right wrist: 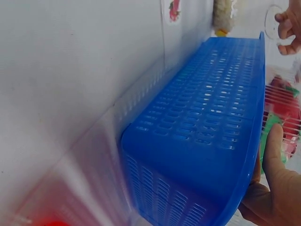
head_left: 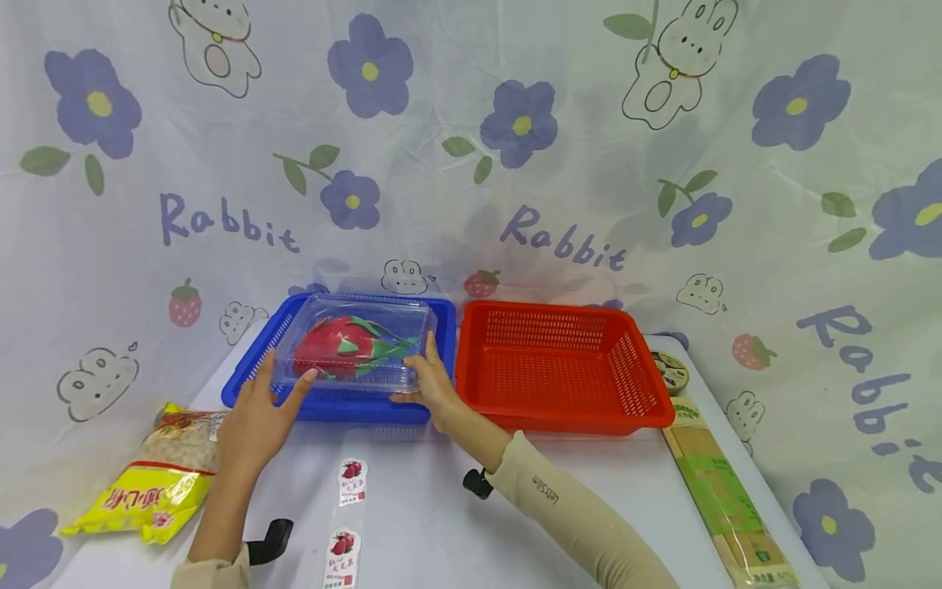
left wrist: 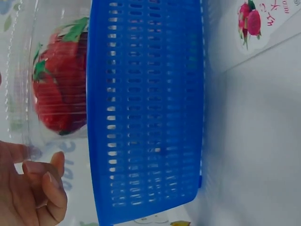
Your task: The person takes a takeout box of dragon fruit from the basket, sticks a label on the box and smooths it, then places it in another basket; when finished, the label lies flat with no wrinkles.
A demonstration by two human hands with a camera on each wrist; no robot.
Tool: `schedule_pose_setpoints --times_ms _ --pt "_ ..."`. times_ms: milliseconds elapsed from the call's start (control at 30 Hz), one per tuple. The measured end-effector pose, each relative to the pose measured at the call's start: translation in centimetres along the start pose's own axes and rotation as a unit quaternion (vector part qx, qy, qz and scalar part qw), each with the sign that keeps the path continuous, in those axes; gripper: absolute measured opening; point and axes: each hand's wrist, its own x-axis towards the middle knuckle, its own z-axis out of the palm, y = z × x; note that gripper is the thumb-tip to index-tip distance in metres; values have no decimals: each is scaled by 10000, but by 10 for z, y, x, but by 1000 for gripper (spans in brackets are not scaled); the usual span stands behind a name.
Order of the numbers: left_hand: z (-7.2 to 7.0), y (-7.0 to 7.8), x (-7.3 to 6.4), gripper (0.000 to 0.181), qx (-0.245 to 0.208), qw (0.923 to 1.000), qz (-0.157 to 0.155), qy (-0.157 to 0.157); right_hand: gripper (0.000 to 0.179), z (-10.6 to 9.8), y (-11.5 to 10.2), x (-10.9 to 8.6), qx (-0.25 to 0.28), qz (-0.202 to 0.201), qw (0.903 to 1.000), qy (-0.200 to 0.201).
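Note:
A clear plastic clamshell box (head_left: 401,378) with a red-and-green dragon fruit (head_left: 342,343) inside is over the blue basket (head_left: 331,406). My right hand (head_left: 432,380) holds the box at its right end, thumb on its front side; the other fingers are partly hidden behind the basket rim in the right wrist view. My left hand (head_left: 256,421) is at the box's left front corner, thumb and forefinger spread apart. In the left wrist view, one fingertip of the left hand (left wrist: 33,188) is right at the box corner while the other fingers bend loosely beside it.
A red basket (head_left: 545,421) stands right of the blue one. At the far right lie a green-labelled noodle pack (head_left: 717,491) and a round tin (head_left: 670,372). A yellow snack bag (head_left: 158,474) lies left. Dragon fruit stickers (head_left: 343,556) on a clear strip lie in front.

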Motion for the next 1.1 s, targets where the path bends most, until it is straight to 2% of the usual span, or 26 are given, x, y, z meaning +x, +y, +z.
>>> schedule_pose_setpoints --times_ms 267,533,700,933,1100 --pt "-4 2 8 92 -582 9980 -44 -234 78 -1 -3 -1 70 8 10000 4" --pt "-5 -4 19 88 -1044 9934 256 -395 78 -4 -4 -2 74 5 10000 -19" --pt "-4 -8 22 87 -1207 9901 349 -628 79 -5 -4 -2 95 9 10000 -16" --pt "-7 -7 26 94 -1347 9856 193 -1003 78 -6 -6 -4 86 -10 10000 -32" --pt "-8 -5 26 97 -1304 9860 128 -1031 77 -6 -8 -6 -20 -30 10000 -46"
